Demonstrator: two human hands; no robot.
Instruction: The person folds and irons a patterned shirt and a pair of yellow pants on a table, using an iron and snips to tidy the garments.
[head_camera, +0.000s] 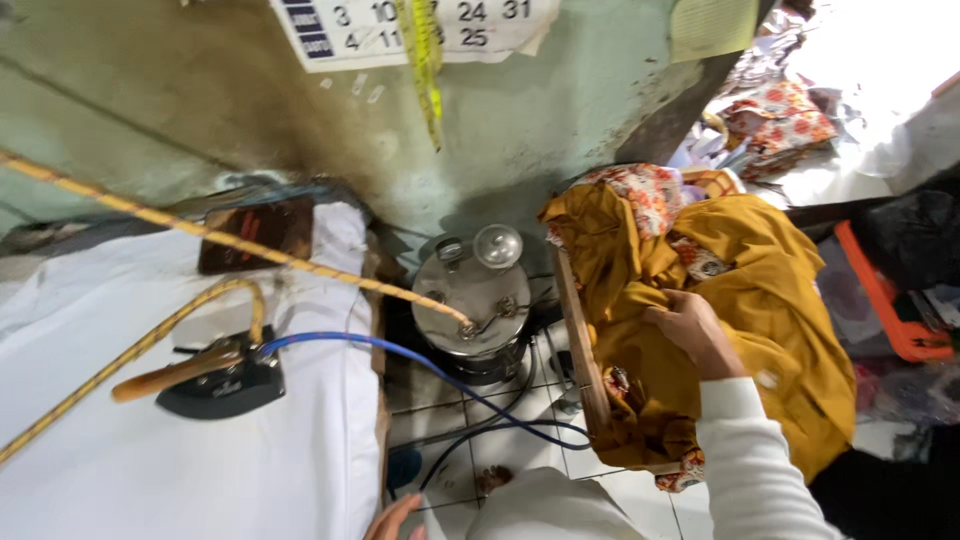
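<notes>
2 hands are showing, and only the right hand (688, 330) is doing any gripping: its fingers are curling into a fold of the mustard garment (770, 300), pinching cloth. that garment is lying heaped over a wooden rail (580, 335), spreading out under and beyond the hand, its long axis running from the wall down toward the person. the left hand (392, 520) is sitting at the bottom edge, mostly cut off, so i cannot tell its grip. well apart to the left, a black iron (215, 380) is resting on the white board cover (200, 470), beside a steel boiler (475, 295).
</notes>
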